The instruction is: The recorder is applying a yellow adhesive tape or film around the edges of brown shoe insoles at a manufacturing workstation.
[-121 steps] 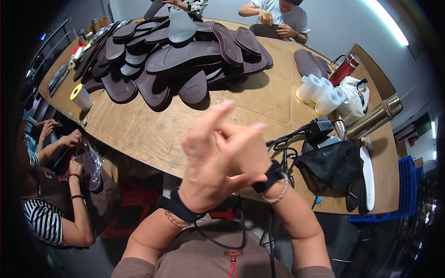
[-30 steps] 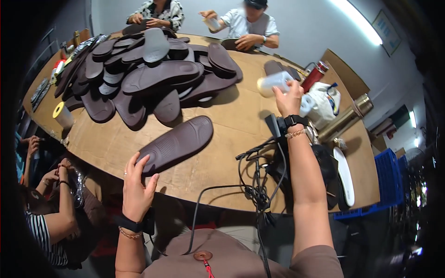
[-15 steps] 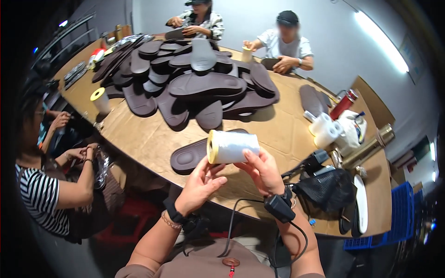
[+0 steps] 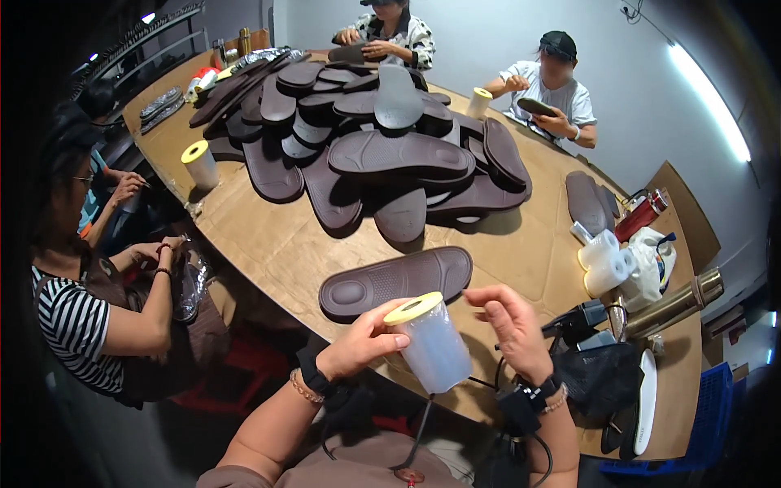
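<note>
My left hand (image 4: 359, 345) is closed round the upper end of a roll of clear film (image 4: 439, 351) with a yellow end ring, held tilted at the table's near edge. Just right of the roll, my right hand (image 4: 518, 335) is raised with its fingers loosely bent and apart; nothing shows in it. Beyond both hands a single dark brown shoe insole (image 4: 390, 279) lies flat on the cardboard-covered table (image 4: 268, 252).
A large heap of brown insoles (image 4: 399, 154) covers the table's middle. Another film roll (image 4: 200, 165) stands at left; more rolls (image 4: 606, 268), a red flask (image 4: 643, 215) and a black mesh bag (image 4: 602, 376) sit at right. Co-workers sit around the table.
The roll has turned from lying sideways between both hands to tilted upright in my left hand, lower down. My right hand has let go and moved right. The view has shifted.
</note>
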`<state>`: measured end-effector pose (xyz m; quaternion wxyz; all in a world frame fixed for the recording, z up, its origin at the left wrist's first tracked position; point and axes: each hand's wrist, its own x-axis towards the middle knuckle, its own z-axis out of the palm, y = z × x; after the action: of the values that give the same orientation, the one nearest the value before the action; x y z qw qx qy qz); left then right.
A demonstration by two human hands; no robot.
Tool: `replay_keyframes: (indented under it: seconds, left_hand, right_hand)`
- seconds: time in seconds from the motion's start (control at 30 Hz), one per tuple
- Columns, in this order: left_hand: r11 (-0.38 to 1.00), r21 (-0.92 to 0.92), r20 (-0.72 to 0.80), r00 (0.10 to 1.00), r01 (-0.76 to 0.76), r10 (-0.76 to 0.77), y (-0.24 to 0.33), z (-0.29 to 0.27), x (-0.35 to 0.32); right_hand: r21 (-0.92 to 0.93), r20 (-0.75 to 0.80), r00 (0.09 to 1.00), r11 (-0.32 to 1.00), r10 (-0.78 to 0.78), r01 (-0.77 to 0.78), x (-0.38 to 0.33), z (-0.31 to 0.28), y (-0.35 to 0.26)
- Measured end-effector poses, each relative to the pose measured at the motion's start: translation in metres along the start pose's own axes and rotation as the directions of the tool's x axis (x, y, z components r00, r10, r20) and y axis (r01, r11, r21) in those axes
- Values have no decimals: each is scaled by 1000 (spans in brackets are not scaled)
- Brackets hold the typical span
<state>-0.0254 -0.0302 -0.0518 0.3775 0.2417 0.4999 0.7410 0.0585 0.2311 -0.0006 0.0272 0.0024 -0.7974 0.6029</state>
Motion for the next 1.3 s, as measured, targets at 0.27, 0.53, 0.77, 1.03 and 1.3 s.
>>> replay_keyframes:
  seconds: [0.27, 0.53, 0.77, 1.03, 1.3]
  left_hand:
    - [1000, 22, -57, 998, -22, 23, -2, 16, 4]
    - [987, 67, -69, 987, -143, 148, -2, 22, 12]
    - [981, 163, -126, 984, -107, 128, -2, 17, 18]
    - [995, 25, -61, 993, -95, 97, 2, 22, 15]
    - [992, 88, -79, 992, -94, 101, 9, 27, 20]
  right_hand:
    - [323, 323, 944, 929, 73, -182, 5, 35, 19]
    - [487, 296, 947, 833, 126, -263, 3, 23, 23]
    - [225, 113, 993, 974, -18, -8, -4, 32, 22]
    - [419, 228, 969, 890, 91, -182, -3, 22, 18]
    - [560, 393, 913, 759, 110, -333, 7, 18, 30]
